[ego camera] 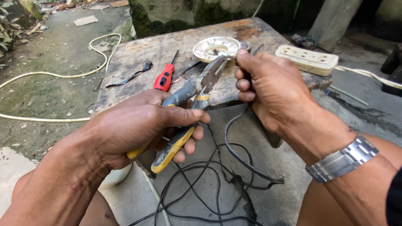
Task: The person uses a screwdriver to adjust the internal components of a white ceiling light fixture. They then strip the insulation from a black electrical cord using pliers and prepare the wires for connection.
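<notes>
Two hands: both busy over the near edge of the bench [138, 54].
Left hand [138, 125]: fingers wrapped around the yellow-and-grey handles of the pliers [190, 94].
Right hand [272, 88]: closed, pinching the black wire [234, 146] just beside the pliers' nose.
Wire: hangs below the right hand, looping to the floor.
Progress: judging by this, the wire end is being worked; the round white fitting [215, 48] beyond the hands looks unconnected.
Beyond left hand: red screwdriver [164, 77].
Beyond right hand: cream socket strip [307, 59].

Pliers [197, 90]: dull metal, worn yellow-grey rubbery grips; table [138, 54]: rough, stained.
</notes>
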